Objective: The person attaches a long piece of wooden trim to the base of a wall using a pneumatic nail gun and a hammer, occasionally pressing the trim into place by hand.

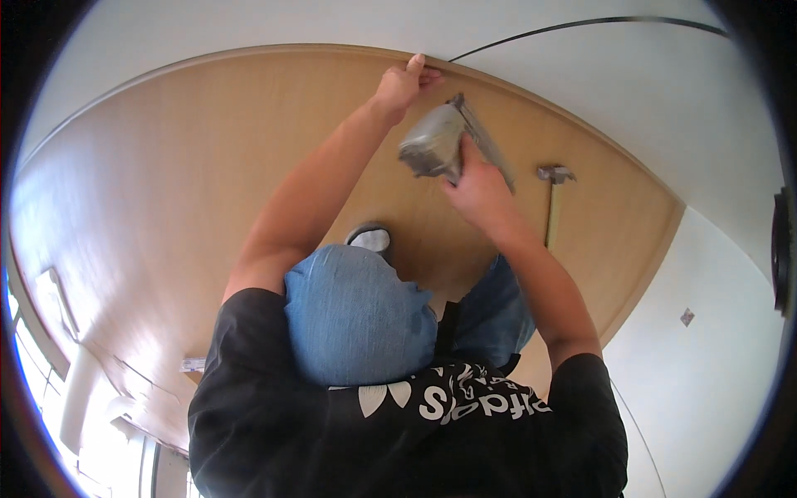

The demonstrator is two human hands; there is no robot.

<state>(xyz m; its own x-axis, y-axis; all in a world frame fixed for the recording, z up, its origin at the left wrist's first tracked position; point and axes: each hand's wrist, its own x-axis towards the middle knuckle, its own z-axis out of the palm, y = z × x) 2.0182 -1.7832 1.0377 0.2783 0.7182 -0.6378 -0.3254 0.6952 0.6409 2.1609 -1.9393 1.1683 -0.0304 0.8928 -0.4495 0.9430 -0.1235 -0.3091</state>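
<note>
A nail gun [436,141], grey and scuffed, is gripped in my right hand [481,189], its nose pointing up toward the far wooden edge strip. The tool looks slightly blurred. At that strip [332,51], my left hand [403,85] presses with the thumb up at the top edge and the fingers against the front. What lies under those fingers is hidden. A thin black cable [573,26] reaches the strip just right of my left hand. To the right of my right hand, a claw hammer [554,195] with a yellowish handle lies on the light wood floor [166,166].
White walls [664,91] rise behind the strip and on the right. A small box-like item [193,365] sits at the lower left. My shoe [370,239] and bent knee [357,315] are below my hands. Bright windows stand at the far left.
</note>
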